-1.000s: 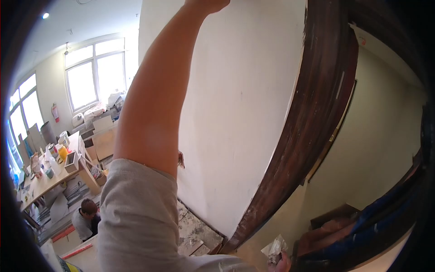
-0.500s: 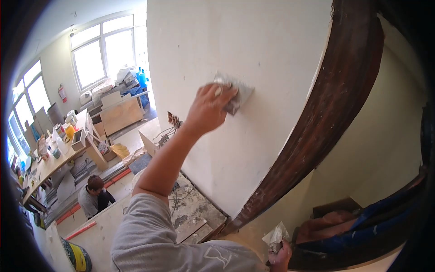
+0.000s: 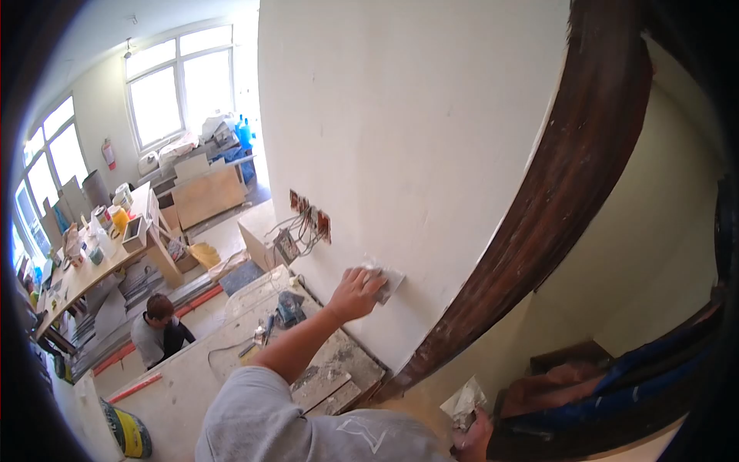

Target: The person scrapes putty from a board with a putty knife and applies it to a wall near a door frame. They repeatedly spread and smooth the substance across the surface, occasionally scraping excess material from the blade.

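Observation:
My left hand (image 3: pixel 356 294) is closed around a putty knife (image 3: pixel 389 283), its wide blade laid against the white wall (image 3: pixel 400 154) low down, right of the wall's open socket boxes. My right hand (image 3: pixel 474 437) stays low by my body, gripping a second putty knife (image 3: pixel 464 402) that looks smeared with pale filler; its handle is mostly hidden by the fingers. A dark brown wooden trim (image 3: pixel 531 215) curves down the wall's right edge.
Loose wires (image 3: pixel 308 227) stick out of the socket boxes. Below lies a dusty worktop (image 3: pixel 231 339) with a power tool (image 3: pixel 290 308). A co-worker (image 3: pixel 158 327) crouches at left, near a yellow-black bucket (image 3: pixel 125 431). A cluttered table (image 3: pixel 100 273) stands farther back.
My left hand has slid the putty knife down the wall and slightly left, uncovering the socket boxes and the power tool. My right hand has barely shifted.

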Tool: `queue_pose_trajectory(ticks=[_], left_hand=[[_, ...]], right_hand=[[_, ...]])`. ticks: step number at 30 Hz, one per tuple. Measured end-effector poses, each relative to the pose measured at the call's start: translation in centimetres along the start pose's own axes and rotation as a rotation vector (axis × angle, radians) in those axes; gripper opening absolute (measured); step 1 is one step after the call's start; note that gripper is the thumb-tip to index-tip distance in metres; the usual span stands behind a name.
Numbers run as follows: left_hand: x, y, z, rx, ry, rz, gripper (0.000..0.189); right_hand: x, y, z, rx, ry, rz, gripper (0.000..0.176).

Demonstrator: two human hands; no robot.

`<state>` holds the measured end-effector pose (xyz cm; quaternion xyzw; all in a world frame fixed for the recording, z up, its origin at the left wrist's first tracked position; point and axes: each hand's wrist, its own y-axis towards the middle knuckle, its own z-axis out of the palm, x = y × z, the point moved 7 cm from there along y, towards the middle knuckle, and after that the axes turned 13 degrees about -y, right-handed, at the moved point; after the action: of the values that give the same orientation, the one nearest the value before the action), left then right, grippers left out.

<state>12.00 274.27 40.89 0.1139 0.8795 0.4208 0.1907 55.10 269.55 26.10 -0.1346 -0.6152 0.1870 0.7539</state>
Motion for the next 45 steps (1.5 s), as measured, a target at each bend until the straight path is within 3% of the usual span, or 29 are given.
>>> queue_pose_trajectory(ticks=[1,3,4,7,11,12,13,16,19,22,24,26,28,32,34,39,45], left_hand=[[-0.2,-0.1,-1.0,0.023,-0.005,-0.01,0.038],[-0.3,2.8,-4.2,-0.015,0.027,0.035,0.034],[-0.8,5.6,-7.0,-0.07,0.059,0.076,0.033],[-4.2,16.4,-17.3,-0.365,0.227,0.205,0.041],[-9.3,32.0,-28.2,-0.734,0.291,0.452,0.044],[-10.5,35.7,-30.0,-0.76,0.315,0.536,0.043],[-11.3,39.4,-31.5,-0.719,0.368,0.462,0.042],[-14.4,45.7,-34.4,-0.661,0.285,0.469,0.04],[-15.9,47.9,-33.9,-0.609,0.239,0.52,0.039],[-15.3,47.5,-31.6,-0.532,0.26,0.462,0.038],[-14.7,45.0,-29.0,-0.467,0.286,0.364,0.038],[-13.1,40.9,-25.7,-0.522,0.311,0.423,0.039],[-10.9,36.9,-22.4,-0.514,0.287,0.466,0.049],[-8.4,27.7,-16.0,-0.314,0.225,0.362,0.06],[-8.1,23.5,-13.5,-0.25,0.185,0.362,0.058],[-6.3,15.0,-7.3,-0.074,0.119,0.232,0.057],[-4.2,6.4,-1.2,-0.038,0.075,0.217,0.049]], right_hand=[[0.9,-0.3,0.2,-0.02,-0.194,-0.052,0.033],[3.7,-2.5,0.4,-0.084,-0.906,-0.226,0.057],[3.8,-2.9,0.5,-0.091,-0.772,-0.235,0.058],[3.7,-3.5,0.3,-0.166,-1.303,-0.618,0.057],[4.3,-4.4,1.4,0.016,-0.826,-0.541,0.054],[3.0,-3.2,0.3,0.027,-0.765,-0.553,0.053],[2.2,-2.6,-0.4,0.037,-0.704,-0.562,0.053],[3.8,-5.0,0.9,-0.121,-1.186,-0.855,0.048],[-0.6,-1.2,-2.3,-0.155,-0.951,-0.271,0.043],[-1.5,-0.8,-3.3,-0.143,-0.979,-0.362,0.04],[-4.8,2.0,-4.8,-0.047,-0.111,-0.132,0.029],[-7.1,2.7,-5.5,0.009,0.344,-0.012,0.025],[-5.4,1.7,-4.3,0.026,0.37,-0.006,0.026],[-2.7,0.4,-2.1,0.035,0.34,-0.012,0.027],[-0.8,-0.6,-0.6,0.109,0.311,-0.064,0.027],[-2.1,0.1,-1.2,0.095,0.337,0.019,0.029],[-2.1,-0.6,-1.2,0.043,0.266,0.057,0.028]])
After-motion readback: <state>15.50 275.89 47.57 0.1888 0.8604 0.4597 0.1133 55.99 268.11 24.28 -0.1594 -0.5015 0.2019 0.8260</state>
